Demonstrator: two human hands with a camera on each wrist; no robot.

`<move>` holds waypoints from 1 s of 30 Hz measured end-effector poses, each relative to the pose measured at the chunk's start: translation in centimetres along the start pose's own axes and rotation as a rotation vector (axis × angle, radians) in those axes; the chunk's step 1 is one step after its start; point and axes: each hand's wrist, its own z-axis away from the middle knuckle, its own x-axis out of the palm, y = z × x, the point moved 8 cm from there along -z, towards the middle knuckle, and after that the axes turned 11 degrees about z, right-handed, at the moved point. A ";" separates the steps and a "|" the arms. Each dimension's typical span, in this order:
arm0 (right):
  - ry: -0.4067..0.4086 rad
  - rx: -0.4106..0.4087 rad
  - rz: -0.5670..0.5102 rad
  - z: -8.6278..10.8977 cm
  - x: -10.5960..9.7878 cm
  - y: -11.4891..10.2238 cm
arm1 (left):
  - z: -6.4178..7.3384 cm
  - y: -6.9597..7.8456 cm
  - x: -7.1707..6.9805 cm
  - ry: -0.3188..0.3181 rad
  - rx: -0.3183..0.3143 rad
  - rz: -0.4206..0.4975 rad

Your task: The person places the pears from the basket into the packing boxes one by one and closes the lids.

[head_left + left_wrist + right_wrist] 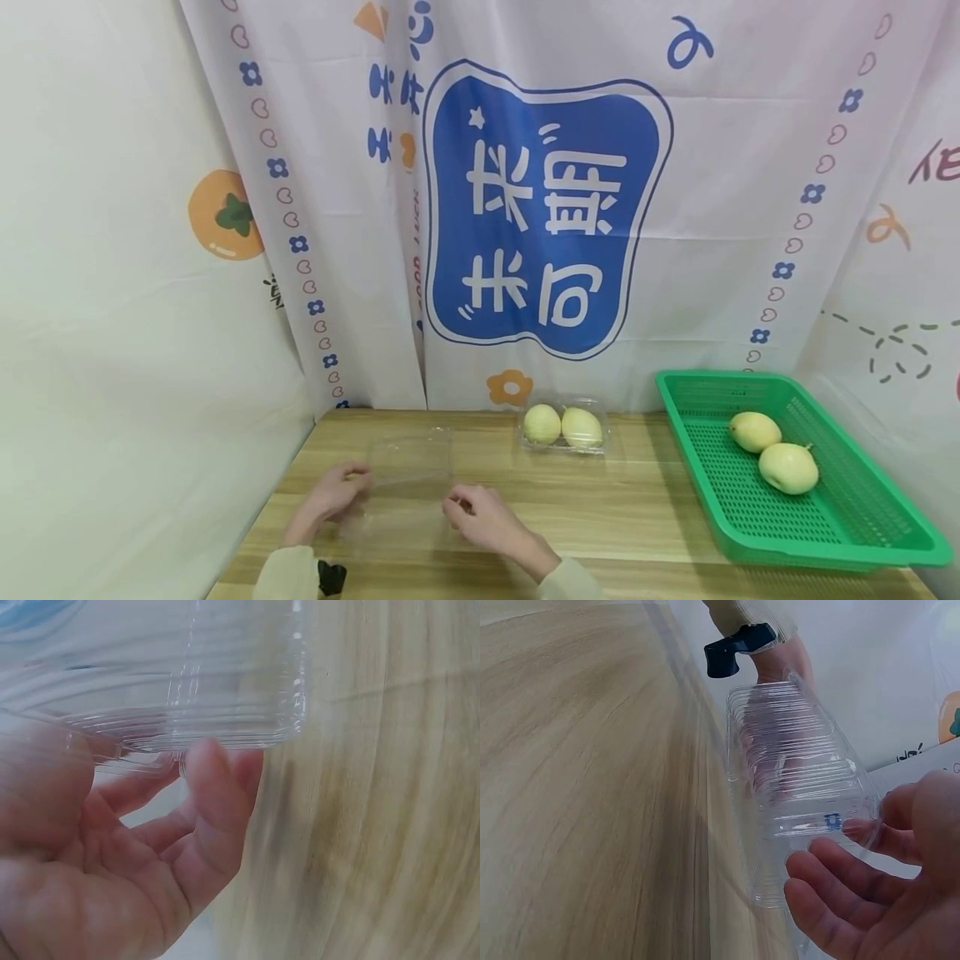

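Observation:
A clear plastic clamshell box (408,500) is between my two hands over the front left of the table, two see-through panels of it showing one behind the other. My left hand (337,492) holds its left side; in the left wrist view the fingers (214,787) curl at the ribbed plastic edge. On the opposite side, my right hand (483,518) pinches the rim between thumb and index finger. The right wrist view shows its other fingers (832,889) loosely bent beside the ribbed wall. Nothing shows inside this box.
At the back of the wooden table (630,508) stands another clear box (603,440) with two pale yellow-green pears (581,427). A green plastic basket (712,500) stands at the right, with two more pears (787,468) inside. Printed curtains (720,275) close off the back and sides.

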 end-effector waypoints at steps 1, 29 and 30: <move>0.000 -0.001 0.004 0.0 0.0 0.0 | 0.0 0.1 0.2 -0.002 0.007 -0.004; -0.026 -0.020 0.046 2.2 -1.5 2.4 | 0.3 1.3 4.1 -0.144 0.120 0.025; -0.025 -0.022 0.049 2.3 -1.6 2.5 | 0.4 1.3 4.2 -0.148 0.117 0.031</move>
